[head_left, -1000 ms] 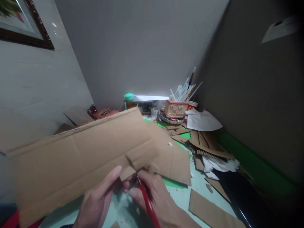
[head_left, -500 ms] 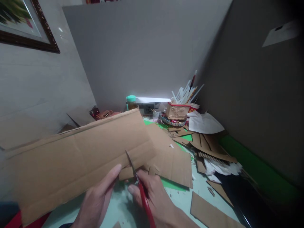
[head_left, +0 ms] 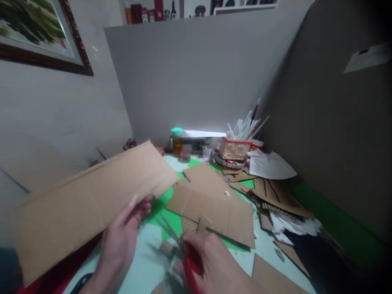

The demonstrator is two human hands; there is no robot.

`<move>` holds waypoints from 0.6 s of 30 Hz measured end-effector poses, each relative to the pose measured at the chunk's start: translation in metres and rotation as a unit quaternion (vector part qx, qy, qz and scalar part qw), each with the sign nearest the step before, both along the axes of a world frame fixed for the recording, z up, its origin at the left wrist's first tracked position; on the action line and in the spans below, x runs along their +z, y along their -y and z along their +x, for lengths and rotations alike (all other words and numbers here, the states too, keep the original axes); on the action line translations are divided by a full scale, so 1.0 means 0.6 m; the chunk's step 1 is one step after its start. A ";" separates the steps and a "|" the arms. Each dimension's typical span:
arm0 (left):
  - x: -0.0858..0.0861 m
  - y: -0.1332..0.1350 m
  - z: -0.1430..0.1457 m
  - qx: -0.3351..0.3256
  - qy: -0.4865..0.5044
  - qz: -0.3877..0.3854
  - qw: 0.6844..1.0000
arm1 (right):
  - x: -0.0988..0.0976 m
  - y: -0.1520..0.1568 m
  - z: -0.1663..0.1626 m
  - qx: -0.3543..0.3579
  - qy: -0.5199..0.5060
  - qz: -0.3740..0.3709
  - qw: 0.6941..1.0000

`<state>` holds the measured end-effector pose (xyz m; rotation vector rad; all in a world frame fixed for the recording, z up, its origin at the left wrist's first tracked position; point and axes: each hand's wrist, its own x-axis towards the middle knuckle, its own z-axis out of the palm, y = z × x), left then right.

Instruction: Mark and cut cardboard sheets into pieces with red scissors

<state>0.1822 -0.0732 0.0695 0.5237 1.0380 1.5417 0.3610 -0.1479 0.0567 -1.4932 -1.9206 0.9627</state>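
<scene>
The sheet [head_left: 92,196] is matt cardboard, the scissors [head_left: 189,269] metal-bladed.

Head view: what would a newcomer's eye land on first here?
First, the large brown cardboard sheet, raised at the left in the left hand's grip. Then the red-handled scissors in the right hand's grip, low near the middle. Farther back, thin white sticks fan up from a tan box before the grey panel.

Right hand [head_left: 212,258] grips red scissors [head_left: 190,270]
</scene>
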 end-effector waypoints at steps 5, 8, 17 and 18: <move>0.004 -0.012 -0.023 0.021 0.014 0.024 0.999 | -0.010 0.004 -0.007 0.056 0.004 0.130 0.990; 0.002 -0.008 -0.023 -0.021 0.001 0.015 1.000 | -0.021 -0.001 -0.019 0.097 0.026 0.121 0.988; 0.000 -0.010 -0.024 -0.088 -0.007 0.004 0.996 | -0.093 -0.006 -0.042 0.257 0.046 0.183 0.948; 0.001 -0.010 -0.024 -0.089 -0.007 0.001 0.996 | -0.095 -0.002 -0.040 0.267 0.044 0.187 0.944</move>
